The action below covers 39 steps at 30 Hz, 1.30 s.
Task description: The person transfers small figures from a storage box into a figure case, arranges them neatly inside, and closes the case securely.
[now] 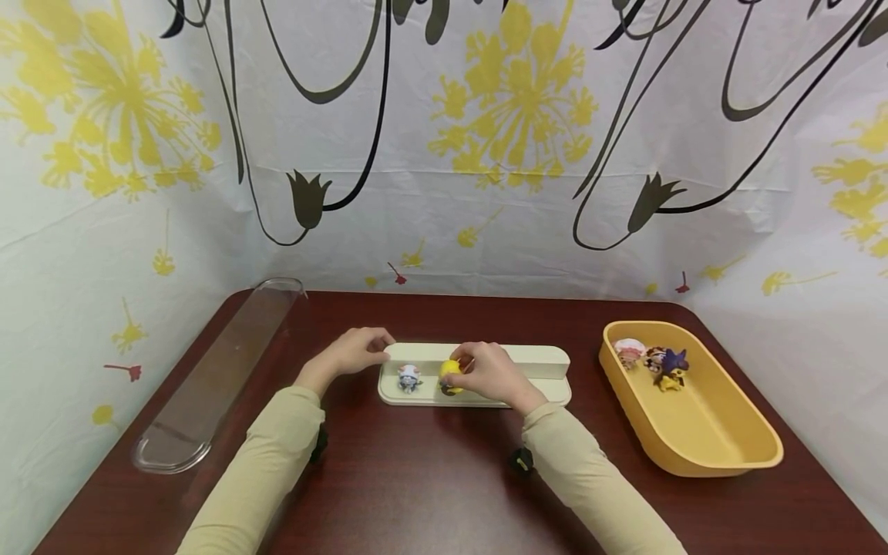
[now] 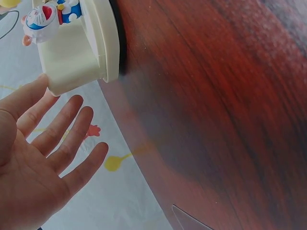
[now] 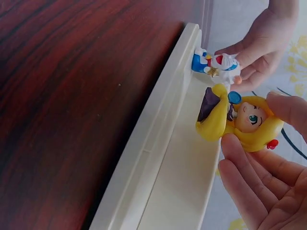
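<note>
A cream two-step display stand [image 1: 513,353] lies across the table before me. On its lower step, near the left end, sits a small white-and-blue figurine [image 1: 409,378] with a laughing red mouth. My right hand [image 1: 491,372] pinches a yellow-haired figurine [image 3: 252,120] between thumb and fingers, beside the first one. It has a dark outfit and a red hair ornament, and in the head view the hand partly covers it. Fingers loosely spread, my left hand [image 2: 53,153] touches the stand's left end with its thumb and index fingertips.
To the right stands a yellow tray [image 1: 701,416] holding several small figurines [image 1: 655,361] at its far end. A long clear plastic cover [image 1: 222,378] lies along the table's left side. Patterned fabric [image 1: 444,231] hangs behind the dark wooden table [image 1: 416,486].
</note>
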### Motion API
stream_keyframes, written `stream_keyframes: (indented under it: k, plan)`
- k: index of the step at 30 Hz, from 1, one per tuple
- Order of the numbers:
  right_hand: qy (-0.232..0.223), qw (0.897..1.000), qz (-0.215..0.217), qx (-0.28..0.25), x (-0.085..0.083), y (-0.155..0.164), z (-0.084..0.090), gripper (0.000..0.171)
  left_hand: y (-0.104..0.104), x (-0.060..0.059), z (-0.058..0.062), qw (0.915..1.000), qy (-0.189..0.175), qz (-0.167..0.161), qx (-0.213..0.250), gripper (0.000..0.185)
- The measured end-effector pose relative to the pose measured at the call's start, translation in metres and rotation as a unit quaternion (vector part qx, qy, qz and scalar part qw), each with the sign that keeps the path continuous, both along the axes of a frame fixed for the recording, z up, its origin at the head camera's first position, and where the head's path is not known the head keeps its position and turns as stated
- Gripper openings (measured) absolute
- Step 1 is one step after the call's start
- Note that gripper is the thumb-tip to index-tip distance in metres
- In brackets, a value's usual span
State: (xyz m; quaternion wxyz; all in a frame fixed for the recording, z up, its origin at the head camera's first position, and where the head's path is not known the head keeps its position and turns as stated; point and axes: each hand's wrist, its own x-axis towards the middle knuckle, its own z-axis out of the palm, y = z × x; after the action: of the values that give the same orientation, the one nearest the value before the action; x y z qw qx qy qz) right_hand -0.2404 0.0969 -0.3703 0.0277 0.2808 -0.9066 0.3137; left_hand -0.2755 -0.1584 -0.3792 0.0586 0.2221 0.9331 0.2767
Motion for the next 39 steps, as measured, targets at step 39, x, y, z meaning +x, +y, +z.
stream_keyframes:
  k: [39]
  plan:
    - [0.027,1.000,0.000,0.007,-0.002,-0.016,-0.014,0.026,0.001,0.003,0.004,1.0000,-0.005,0.001,0.000,0.020]
